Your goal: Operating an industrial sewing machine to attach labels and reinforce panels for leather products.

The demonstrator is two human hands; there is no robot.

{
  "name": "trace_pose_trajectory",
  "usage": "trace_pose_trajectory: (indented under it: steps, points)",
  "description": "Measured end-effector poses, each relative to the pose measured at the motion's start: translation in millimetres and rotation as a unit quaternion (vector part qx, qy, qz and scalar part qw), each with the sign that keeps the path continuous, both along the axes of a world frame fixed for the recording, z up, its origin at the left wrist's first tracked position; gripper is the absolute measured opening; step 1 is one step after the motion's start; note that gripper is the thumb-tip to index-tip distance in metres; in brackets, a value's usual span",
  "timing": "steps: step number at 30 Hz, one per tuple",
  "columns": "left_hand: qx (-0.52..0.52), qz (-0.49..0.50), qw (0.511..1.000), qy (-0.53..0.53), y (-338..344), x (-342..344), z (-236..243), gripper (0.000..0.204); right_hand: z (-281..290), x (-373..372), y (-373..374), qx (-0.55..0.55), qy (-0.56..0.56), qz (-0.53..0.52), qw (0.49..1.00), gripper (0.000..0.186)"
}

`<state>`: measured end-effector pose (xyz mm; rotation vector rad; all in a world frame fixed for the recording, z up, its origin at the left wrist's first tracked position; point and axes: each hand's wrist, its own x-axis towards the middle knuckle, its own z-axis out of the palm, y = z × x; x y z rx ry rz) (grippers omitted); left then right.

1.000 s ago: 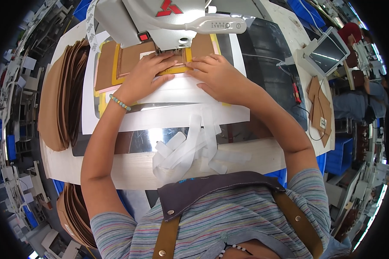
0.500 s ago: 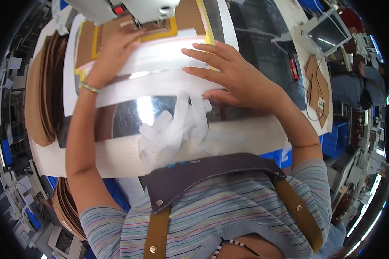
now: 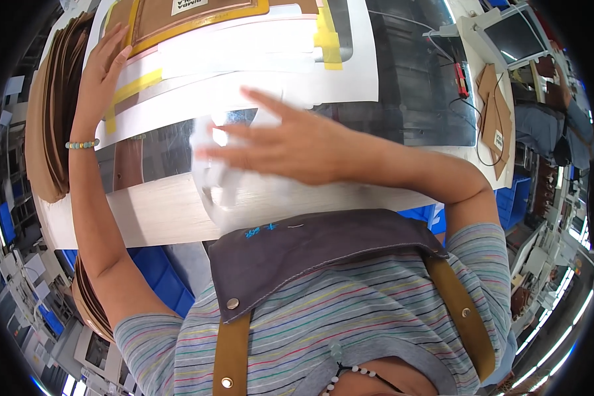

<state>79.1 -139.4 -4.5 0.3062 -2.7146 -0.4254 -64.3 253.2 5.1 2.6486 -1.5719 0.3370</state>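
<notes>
My left hand (image 3: 104, 71) lies flat with its fingers stretched at the left edge of a white template sheet (image 3: 346, 63). Its fingertips are beside a yellow frame (image 3: 211, 21) around a brown panel (image 3: 224, 9). Yellow tape (image 3: 329, 39) runs along parts of the sheet. Nearer to me, my right hand (image 3: 297, 145) is smeared by motion, its fingers apart and nothing visible in them. It hovers over a loose heap of white strips (image 3: 228, 195) at the table's front edge and partly hides them.
Brown flat pieces stand stacked (image 3: 46, 125) at the left. To the right are a red-handled tool (image 3: 461, 80), a thin cable, brown cut pieces (image 3: 492, 125) and a monitor (image 3: 516, 33). A blue bin (image 3: 155, 277) is below the table; another person (image 3: 541, 129) sits far right.
My left hand has slid left to the template's edge. My right hand has left the sheet and swung down-left over the white strips. The machine head above the panel has gone out of view.
</notes>
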Motion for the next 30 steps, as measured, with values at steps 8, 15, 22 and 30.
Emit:
trace_pose_trajectory:
  steps: [8, 15, 22, 30]
  points:
    - [0.008, 0.023, 1.000, -0.019, -9.7, 15.9, 0.1, 0.049, 42.4, -65.1, 23.5, -0.032, -0.123, -0.167, 0.978, 0.057]
    - [0.045, 0.020, 0.998, 0.030, -36.3, 14.7, -10.6, 0.046, 47.5, -70.3, 50.1, -0.043, -0.105, -0.120, 0.986, 0.044]
    - [0.029, 0.013, 0.999, -0.005, -57.8, -27.4, -32.9, 0.049, -1.1, 29.8, 11.9, -0.136, -0.047, 0.141, 0.980, 0.033]
    - [-0.077, 0.082, 0.994, 0.012, -38.0, -66.5, -54.3, 0.063, 9.1, 71.6, -41.2, -0.054, 0.110, 0.205, 0.971, 0.030]
